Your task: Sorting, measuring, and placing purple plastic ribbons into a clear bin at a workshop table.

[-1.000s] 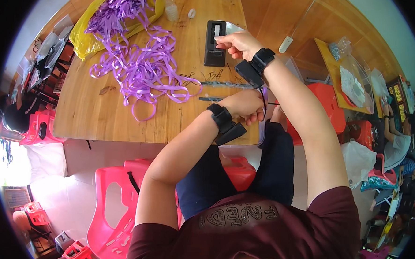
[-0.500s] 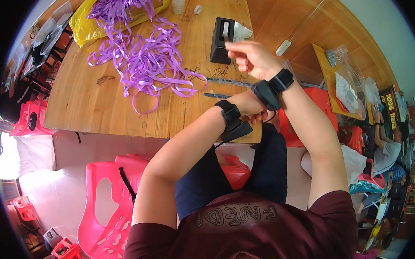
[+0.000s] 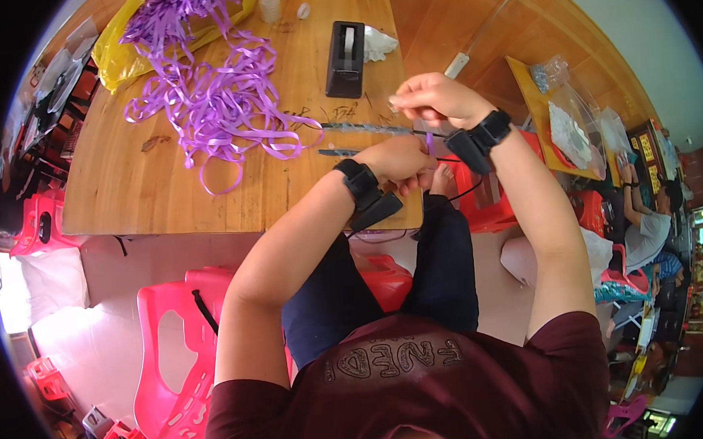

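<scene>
One purple ribbon [image 3: 429,140], apparently gripped in closed left hand [image 3: 400,160] by right corner of counter [image 3: 152,208]; right hand [image 3: 447,101] pinches small pale bit [image 3: 394,103], probably tape; black dispenser [image 3: 345,83] beyond. Likely taping step; next move calls for aligning bit with ribbon.

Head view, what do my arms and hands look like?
Left hand and right hand are gloveless. Each wears a black wrist strap with a black boxy device; thin black cable shows nearby. The maroon sleeves are short, ending above the elbows.
</scene>
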Available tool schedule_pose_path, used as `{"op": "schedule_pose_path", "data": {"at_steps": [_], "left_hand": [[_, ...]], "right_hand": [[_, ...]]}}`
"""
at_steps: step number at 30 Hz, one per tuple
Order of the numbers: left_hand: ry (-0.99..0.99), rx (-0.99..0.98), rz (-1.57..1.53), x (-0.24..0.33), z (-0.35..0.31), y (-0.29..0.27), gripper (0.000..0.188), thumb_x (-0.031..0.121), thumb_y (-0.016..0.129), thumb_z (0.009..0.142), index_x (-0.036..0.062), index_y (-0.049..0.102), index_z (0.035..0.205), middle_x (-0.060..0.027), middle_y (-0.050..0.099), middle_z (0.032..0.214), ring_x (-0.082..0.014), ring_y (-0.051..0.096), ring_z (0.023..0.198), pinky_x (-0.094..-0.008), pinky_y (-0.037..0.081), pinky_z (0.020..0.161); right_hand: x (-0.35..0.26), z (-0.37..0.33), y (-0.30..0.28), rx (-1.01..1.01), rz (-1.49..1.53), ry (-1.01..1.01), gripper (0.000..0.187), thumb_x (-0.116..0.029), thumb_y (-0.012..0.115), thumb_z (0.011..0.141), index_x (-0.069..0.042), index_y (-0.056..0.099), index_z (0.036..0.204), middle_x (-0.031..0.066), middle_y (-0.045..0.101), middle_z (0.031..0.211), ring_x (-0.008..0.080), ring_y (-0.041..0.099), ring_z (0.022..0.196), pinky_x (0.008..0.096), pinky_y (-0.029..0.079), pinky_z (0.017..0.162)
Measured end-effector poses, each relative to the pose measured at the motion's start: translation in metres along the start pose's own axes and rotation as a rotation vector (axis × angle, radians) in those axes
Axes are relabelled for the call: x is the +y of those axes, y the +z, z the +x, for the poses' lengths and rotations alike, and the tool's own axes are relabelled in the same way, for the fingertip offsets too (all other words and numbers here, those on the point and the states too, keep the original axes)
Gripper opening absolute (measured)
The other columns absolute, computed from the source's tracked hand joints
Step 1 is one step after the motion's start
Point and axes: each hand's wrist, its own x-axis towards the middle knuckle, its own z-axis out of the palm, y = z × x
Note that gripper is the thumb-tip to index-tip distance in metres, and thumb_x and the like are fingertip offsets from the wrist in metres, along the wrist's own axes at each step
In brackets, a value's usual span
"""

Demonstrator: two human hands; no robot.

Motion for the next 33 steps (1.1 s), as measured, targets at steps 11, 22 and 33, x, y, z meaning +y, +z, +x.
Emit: {"op": "schedule_pose_path", "data": {"at_steps": [11,22,33], "left_hand": [[-0.053,-0.001,-0.011,0.002,0.0,-0.001,0.026,0.026,0.051,0.099,0.0053,0.055,0.084,-0.0035,0.059,0.069,-0.0104,0.053,0.048,-0.0272,0.043,0.04],[-0.083,0.019,-0.01,0.01,-0.007,0.002,0.024,0.025,0.051,0.099,0.006,0.054,0.084,-0.0024,0.058,0.067,-0.0091,0.052,0.047,-0.0255,0.041,0.039],[-0.077,0.014,-0.034,0.005,-0.002,0.001,0.024,0.023,0.05,0.1,0.0059,0.055,0.084,-0.0016,0.057,0.066,-0.0085,0.051,0.045,-0.0254,0.043,0.04]], "right_hand": [[0.038,-0.028,-0.047,-0.115,-0.806,-0.018,0.031,-0.033,0.071,0.085,-0.002,0.07,0.088,0.0043,0.07,0.078,0.0134,0.065,0.072,0.0295,0.05,0.064],[0.03,-0.037,-0.025,0.104,-1.137,0.123,0.04,-0.037,0.08,0.08,-0.002,0.063,0.07,0.0103,0.069,0.071,0.0197,0.066,0.065,0.0334,0.049,0.06],[0.028,-0.042,-0.03,0.128,-1.218,0.168,0.046,-0.046,0.075,0.08,0.0,0.069,0.078,0.0141,0.068,0.078,0.0286,0.065,0.076,0.0397,0.05,0.067]]}}
